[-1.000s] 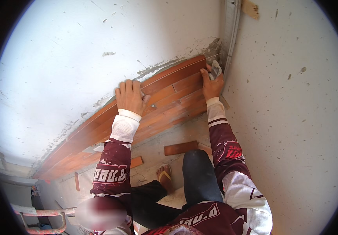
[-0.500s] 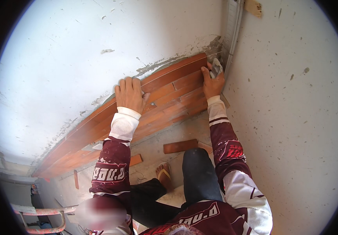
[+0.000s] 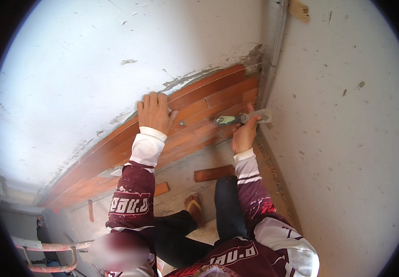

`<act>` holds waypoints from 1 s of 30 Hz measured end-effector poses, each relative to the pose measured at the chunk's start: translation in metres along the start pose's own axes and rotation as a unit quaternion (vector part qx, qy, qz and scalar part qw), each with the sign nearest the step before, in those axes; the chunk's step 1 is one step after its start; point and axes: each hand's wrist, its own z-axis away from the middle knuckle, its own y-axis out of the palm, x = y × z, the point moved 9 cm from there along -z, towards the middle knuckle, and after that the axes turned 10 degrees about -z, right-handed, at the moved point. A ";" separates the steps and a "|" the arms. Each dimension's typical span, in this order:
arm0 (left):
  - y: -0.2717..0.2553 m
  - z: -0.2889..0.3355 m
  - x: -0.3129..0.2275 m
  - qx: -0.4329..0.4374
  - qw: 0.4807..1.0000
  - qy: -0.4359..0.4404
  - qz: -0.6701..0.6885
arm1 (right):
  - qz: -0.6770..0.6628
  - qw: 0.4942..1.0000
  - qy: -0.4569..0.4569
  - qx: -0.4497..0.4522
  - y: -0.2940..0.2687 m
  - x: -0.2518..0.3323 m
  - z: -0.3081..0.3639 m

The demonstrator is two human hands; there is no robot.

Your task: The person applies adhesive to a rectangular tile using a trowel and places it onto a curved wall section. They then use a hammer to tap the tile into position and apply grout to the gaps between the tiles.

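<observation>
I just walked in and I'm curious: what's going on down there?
A person has their left hand on the top edge of the reddish-brown tiles along the bottom of a white wall. Their right hand holds a scraper with a greenish handle, near the corner. A loose tile lies on the floor.

The tiles [image 3: 220, 85] are reddish-brown (the wall [image 3: 79, 83] white).

Left wall [image 3: 70, 83] was brightly lit, bluish-white; right wall [image 3: 352, 175] read dimmer, warmer. Black fisheye vignette ringed the view; edges bowed. Far-left tiles [image 3: 81, 173] looked hazy; lower-left oval patch [image 3: 118, 253] was blurred.
</observation>
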 end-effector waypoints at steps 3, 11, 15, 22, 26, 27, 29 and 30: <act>0.002 0.003 0.001 0.003 1.000 0.001 0.003 | -0.057 0.997 0.044 0.031 0.017 -0.010 0.036; -0.008 0.000 0.010 0.003 0.997 0.022 0.078 | 0.043 0.994 -0.017 0.103 0.058 -0.027 0.095; -0.011 -0.003 0.013 0.004 0.995 0.014 0.099 | 0.005 0.994 -0.057 0.094 0.073 -0.028 0.111; -0.007 -0.004 0.014 0.030 0.995 -0.007 0.091 | 0.072 0.989 -0.048 0.121 0.087 -0.047 0.109; -0.004 -0.004 0.013 0.042 0.994 -0.011 0.100 | 0.102 0.988 -0.083 0.076 0.065 -0.016 0.089; -0.003 -0.004 0.012 0.044 0.994 -0.011 0.101 | 0.105 0.986 -0.120 0.052 0.059 0.004 0.084; -0.004 -0.004 0.016 0.050 0.994 -0.011 0.095 | 0.099 0.977 -0.190 0.009 0.055 0.036 0.072; -0.003 -0.002 0.019 0.054 0.994 -0.013 0.093 | 0.095 0.970 -0.224 -0.009 0.052 0.048 0.065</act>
